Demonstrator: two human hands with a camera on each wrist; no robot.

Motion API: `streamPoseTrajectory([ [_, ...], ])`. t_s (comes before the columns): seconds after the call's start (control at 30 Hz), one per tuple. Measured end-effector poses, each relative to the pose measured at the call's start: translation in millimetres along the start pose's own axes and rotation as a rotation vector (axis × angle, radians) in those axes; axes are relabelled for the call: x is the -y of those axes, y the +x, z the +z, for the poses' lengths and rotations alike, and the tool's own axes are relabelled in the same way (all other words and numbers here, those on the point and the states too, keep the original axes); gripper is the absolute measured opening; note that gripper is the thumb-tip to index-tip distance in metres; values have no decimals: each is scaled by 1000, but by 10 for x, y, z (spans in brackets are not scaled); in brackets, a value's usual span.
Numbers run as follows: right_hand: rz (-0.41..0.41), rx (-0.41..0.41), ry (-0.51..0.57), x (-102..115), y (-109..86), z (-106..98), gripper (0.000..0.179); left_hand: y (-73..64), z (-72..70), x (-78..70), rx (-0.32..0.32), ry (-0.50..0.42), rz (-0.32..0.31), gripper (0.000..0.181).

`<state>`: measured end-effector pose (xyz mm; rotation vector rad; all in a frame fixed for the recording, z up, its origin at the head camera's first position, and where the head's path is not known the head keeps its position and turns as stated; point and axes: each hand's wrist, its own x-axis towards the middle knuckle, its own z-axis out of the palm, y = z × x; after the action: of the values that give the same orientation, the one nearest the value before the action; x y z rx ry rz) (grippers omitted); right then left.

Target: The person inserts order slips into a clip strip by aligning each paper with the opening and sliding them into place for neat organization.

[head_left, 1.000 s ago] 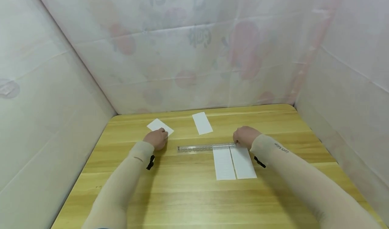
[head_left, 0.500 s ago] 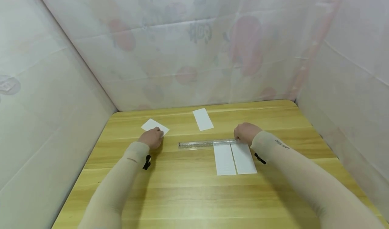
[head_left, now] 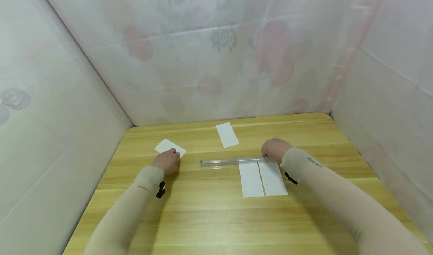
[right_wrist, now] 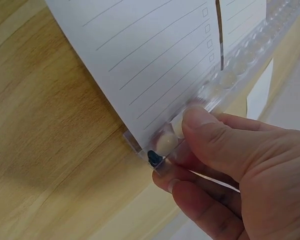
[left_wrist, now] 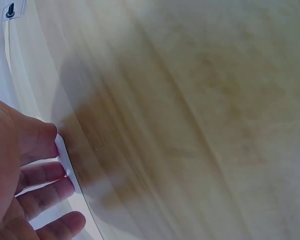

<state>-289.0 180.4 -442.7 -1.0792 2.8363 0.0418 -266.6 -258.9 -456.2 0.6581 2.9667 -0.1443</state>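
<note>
My left hand (head_left: 167, 162) pinches the near edge of a small white paper sheet (head_left: 166, 146) at the left of the table. In the left wrist view, the thumb and fingertips meet at the paper's edge (left_wrist: 80, 204). With thumb and fingers, my right hand (head_left: 275, 150) grips the right end of a long clear plastic binding strip (head_left: 220, 162). The right wrist view shows round loops along the strip and a dark piece (right_wrist: 154, 158) at its end. The strip lies across the top edges of two lined sheets with checkboxes, the left sheet (head_left: 251, 180) and the right sheet (head_left: 272, 179).
Another white sheet (head_left: 227, 135) lies tilted near the back of the wooden table (head_left: 203, 217). Pale printed fabric walls (head_left: 209, 59) enclose the table at the back and on both sides.
My left hand has moved left and a little nearer with its sheet. My right hand, the strip and the two sheets under it stay in place.
</note>
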Motion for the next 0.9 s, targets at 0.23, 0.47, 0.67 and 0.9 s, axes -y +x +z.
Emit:
streamPoseTrajectory([
  [0.23, -14, -14, 23, 43, -42, 88, 32, -122, 114, -31, 9, -16, -21, 18],
  [0.47, -4, -24, 0, 19, -74, 147, 21, -200, 186, -104, -4, -14, -47, 20],
  [0.67, -4, -30, -10, -22, -29, 213, 19, -284, 261, -162, -55, -42, -47, 19],
  [0.9, -1, -60, -2, 7, 37, 233, 15, -419, 363, -166, -162, -50, -21, 14],
])
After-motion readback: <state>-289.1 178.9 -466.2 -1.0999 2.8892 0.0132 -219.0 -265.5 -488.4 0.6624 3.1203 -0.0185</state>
